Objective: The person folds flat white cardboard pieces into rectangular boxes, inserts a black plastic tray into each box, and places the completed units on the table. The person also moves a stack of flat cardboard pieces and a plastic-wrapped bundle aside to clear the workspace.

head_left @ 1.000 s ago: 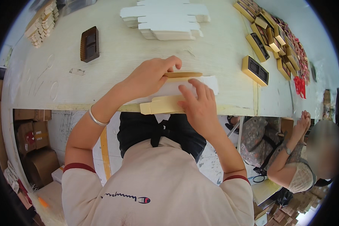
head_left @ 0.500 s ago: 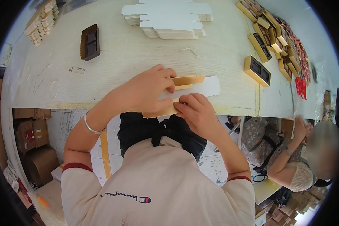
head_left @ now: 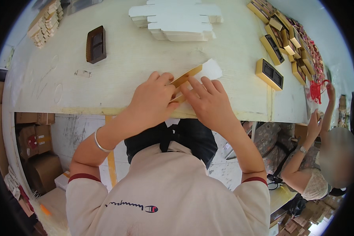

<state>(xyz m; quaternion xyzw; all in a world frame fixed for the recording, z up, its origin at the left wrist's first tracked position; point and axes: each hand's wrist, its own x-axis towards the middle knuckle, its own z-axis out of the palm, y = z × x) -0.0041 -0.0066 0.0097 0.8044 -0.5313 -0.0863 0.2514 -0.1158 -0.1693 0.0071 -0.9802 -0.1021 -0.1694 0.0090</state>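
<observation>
At the table's near edge, a partly folded gold carton [head_left: 189, 75] with a white inside lies slanted between my hands. Its white end flap [head_left: 211, 70] sticks out at the far right. My left hand [head_left: 152, 97] is closed around the carton's left end, fingers over the far wall and thumb by the near one. My right hand [head_left: 209, 97] grips the near wall, its fingers reaching over into the carton; its thumb is hidden. Both hands cover much of the carton's lower part.
White flat carton blanks [head_left: 181, 33] are stacked at the back. A brown plastic tray [head_left: 96, 45] lies left. Gold boxes with dark inserts [head_left: 269, 74] stand right, before a larger pile. A co-worker's hand [head_left: 331, 93] holds red ribbon [head_left: 316, 92] at far right.
The carton has turned, its right end swinging away from me. My right hand has moved from the near wall's outer edge to reach over it. The co-worker has raised a hand with red ribbon.
</observation>
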